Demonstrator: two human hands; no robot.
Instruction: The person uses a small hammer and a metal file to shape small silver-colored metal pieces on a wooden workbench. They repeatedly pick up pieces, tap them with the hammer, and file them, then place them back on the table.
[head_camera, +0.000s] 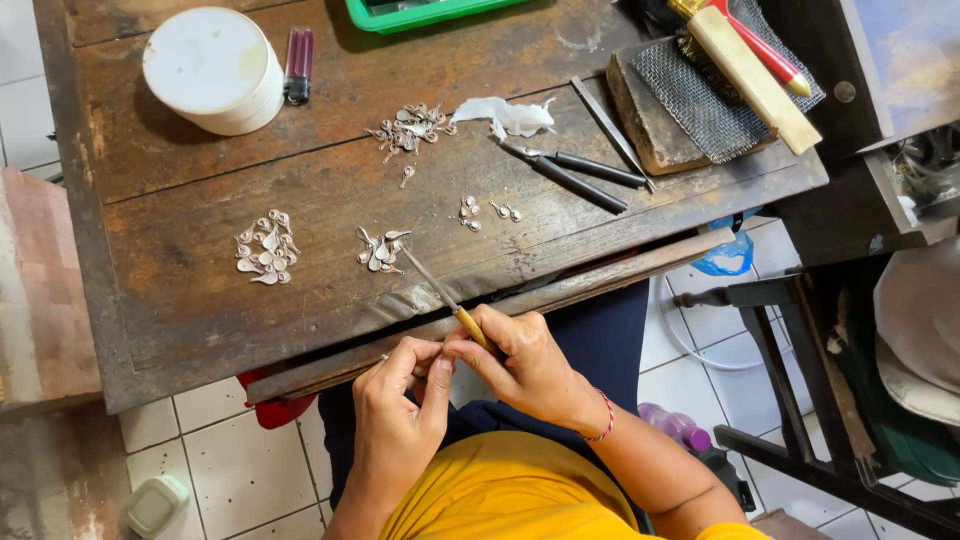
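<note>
Right hand (525, 365) sits at lower centre of frame, fingers closed in a pencil-style pinch around a thin tool (440, 290) with a yellowish wooden handle and slim metal shaft. The tool's long axis runs diagonally up-left from the hand, tip ending right at the small cluster of silver pieces (379, 250) in mid-frame.

Left hand (400, 400) is just beside the right, lower left of it. Thumb and forefinger are pinched nearly shut, apparently on a tiny piece (too small to make out what).

So the right hand's tool is the nearer reach to that cluster; both hands hang over the table's near edge (400, 345).

Pieces look like thin, shiny teardrop-shaped metal bits. A second pile (265, 248) lies further left, a third (410, 127) above centre. The tabletop is worn, scratched dark wood. Tweezers (575, 170) lie right of centre, a white round container (213, 68) upper left.
</note>
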